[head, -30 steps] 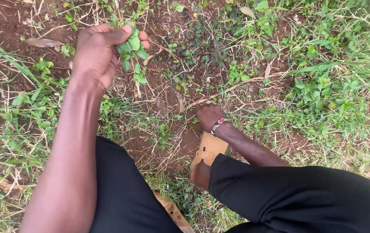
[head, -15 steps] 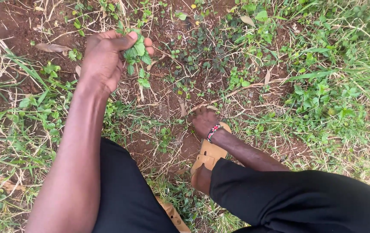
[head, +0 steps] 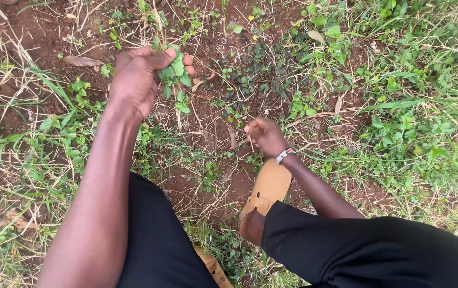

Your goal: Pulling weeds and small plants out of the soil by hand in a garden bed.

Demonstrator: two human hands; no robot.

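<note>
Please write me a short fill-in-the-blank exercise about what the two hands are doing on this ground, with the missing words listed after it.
1. The left hand grips a bunch of small ____ leaves.
2. The right hand pinches a thin stem close to the ____.
3. A beaded bracelet sits on the ____ wrist.
4. The tan sandal lies just below the ____ hand.

Missing words: green; ground; right; right

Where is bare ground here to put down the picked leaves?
Bare red soil lies between the right hand and the tan sandal. More bare soil is at top left, beyond the left hand holding green leaves. The right side is crowded with weeds.
</note>
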